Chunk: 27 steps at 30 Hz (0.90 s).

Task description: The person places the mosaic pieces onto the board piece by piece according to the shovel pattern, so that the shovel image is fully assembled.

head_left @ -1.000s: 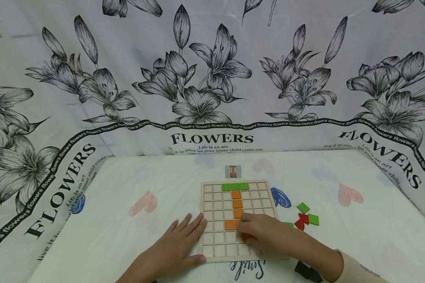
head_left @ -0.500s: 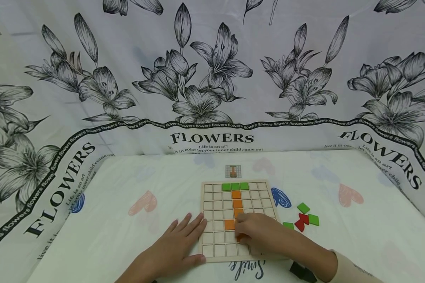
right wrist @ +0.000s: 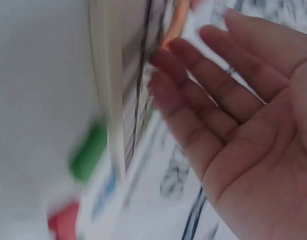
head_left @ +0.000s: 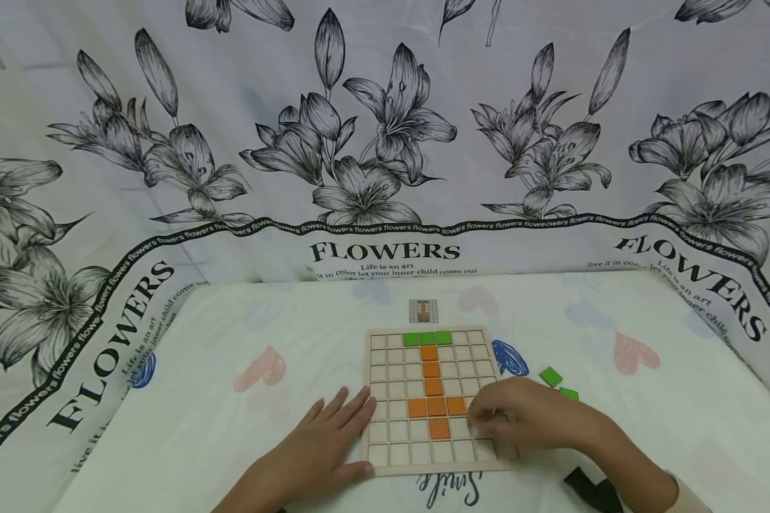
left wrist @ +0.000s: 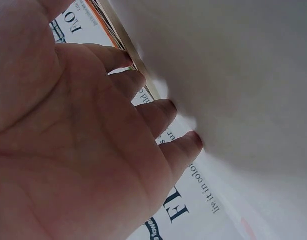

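A light wooden grid board lies flat on the cloth. Three green square tiles fill cells in its top row. Below them runs a column of orange square tiles, crossed by a row of three orange ones. My left hand lies flat with straight fingers, its fingertips touching the board's left edge. Over the board's right side hovers my right hand, blurred. In the right wrist view its fingers are loosely bent and nothing shows between them.
Loose green tiles lie right of the board. Red pieces there are mostly hidden behind my right hand in the head view; one red piece shows in the right wrist view. A small pattern card lies beyond the board. Flowered cloth hangs behind.
My right hand has moved right, off the middle of the board. Orange tiles it covered, in the crossing row and the cell below, now show. My left hand has stayed put.
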Each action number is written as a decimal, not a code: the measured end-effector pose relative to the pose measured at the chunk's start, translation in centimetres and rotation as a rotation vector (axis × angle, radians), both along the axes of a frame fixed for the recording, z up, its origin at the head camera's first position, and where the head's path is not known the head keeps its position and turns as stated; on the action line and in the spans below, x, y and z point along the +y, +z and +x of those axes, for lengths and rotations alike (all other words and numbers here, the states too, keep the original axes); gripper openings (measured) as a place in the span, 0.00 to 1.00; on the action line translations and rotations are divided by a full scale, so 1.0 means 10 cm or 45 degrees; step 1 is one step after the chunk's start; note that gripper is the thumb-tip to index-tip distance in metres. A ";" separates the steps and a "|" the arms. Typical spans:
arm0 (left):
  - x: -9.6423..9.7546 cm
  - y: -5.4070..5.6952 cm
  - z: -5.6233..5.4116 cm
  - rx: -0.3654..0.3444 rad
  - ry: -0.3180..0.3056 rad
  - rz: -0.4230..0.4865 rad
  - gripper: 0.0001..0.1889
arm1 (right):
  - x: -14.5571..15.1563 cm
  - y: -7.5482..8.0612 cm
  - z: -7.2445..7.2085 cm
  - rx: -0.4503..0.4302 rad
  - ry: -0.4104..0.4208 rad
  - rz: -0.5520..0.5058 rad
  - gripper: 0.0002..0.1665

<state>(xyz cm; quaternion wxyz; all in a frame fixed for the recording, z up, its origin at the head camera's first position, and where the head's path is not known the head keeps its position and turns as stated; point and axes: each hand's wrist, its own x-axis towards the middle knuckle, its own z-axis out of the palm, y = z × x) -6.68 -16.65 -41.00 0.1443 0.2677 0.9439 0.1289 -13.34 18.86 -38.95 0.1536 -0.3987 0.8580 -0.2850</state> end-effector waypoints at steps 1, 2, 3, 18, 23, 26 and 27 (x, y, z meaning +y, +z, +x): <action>0.00 0.00 0.00 0.001 -0.001 0.003 0.47 | 0.07 0.02 -0.04 0.032 -0.052 0.009 0.08; 0.00 -0.01 0.00 0.003 -0.001 0.002 0.47 | 0.15 0.04 -0.08 0.085 -0.114 0.038 0.08; 0.00 -0.01 0.00 0.008 -0.001 -0.001 0.47 | 0.22 0.05 -0.11 0.138 -0.193 0.083 0.09; 0.01 0.00 0.00 0.001 0.003 -0.008 0.47 | 0.65 -0.04 -0.33 0.200 -0.388 0.283 0.17; 0.02 0.02 0.00 -0.018 0.017 -0.013 0.47 | 0.62 -0.05 -0.34 0.178 -0.392 0.271 0.12; 0.01 0.03 0.01 -0.009 0.013 -0.008 0.47 | 0.59 -0.07 -0.34 0.181 -0.395 0.263 0.12; 0.01 0.02 0.01 -0.009 0.013 -0.006 0.47 | 0.57 -0.07 -0.34 0.188 -0.397 0.261 0.13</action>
